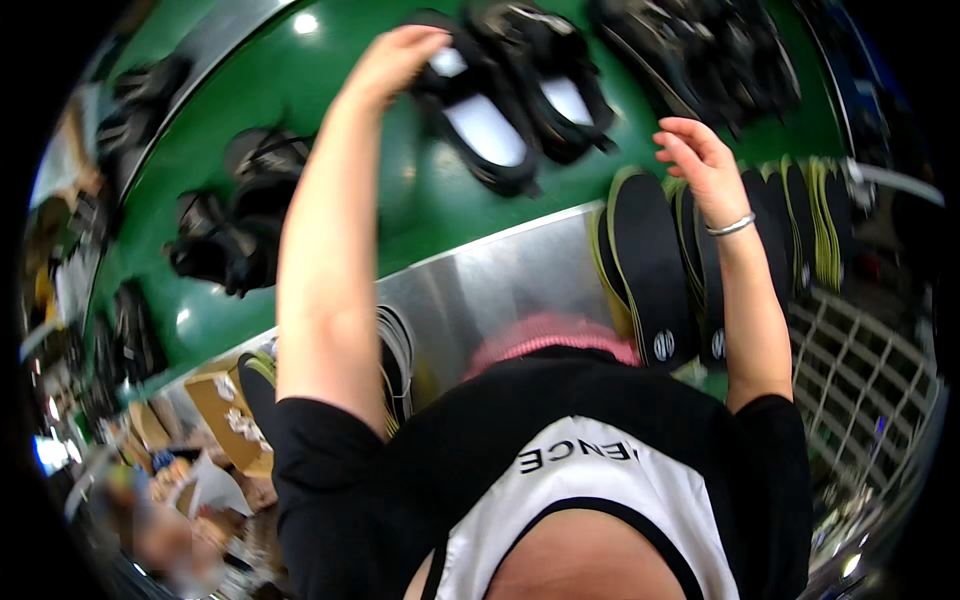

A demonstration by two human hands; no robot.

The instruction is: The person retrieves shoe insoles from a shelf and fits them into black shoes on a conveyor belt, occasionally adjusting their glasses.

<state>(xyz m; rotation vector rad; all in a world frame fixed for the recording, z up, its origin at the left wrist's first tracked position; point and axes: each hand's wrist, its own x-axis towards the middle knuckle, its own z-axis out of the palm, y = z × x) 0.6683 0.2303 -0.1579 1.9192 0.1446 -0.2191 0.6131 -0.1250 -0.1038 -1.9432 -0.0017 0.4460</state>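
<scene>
On the green conveyor belt (pixel 430 215), the black shoe (pixel 466 88) is reached by the left hand (pixel 392 62), its pinch unclear; the right hand (pixel 703 168) is held with fingers parted. Presumably light and pliable, the shoe is best gripped by its heel.

Pair of black low-cut shoes, side by side on a green tabletop (pixel 420 225), just beyond its metal edge. Both upright, openings up, heels toward the wearer, toes pointing away and slightly left. Left shoe (pixel 473 85): pale footbed exposed at the heel, a smaller white patch farther forward, pull loop jutting at the back. Right shoe (pixel 541 62): set a little farther off, pale footbed also showing, heel loop out. Finer upper detail blurred.
</scene>
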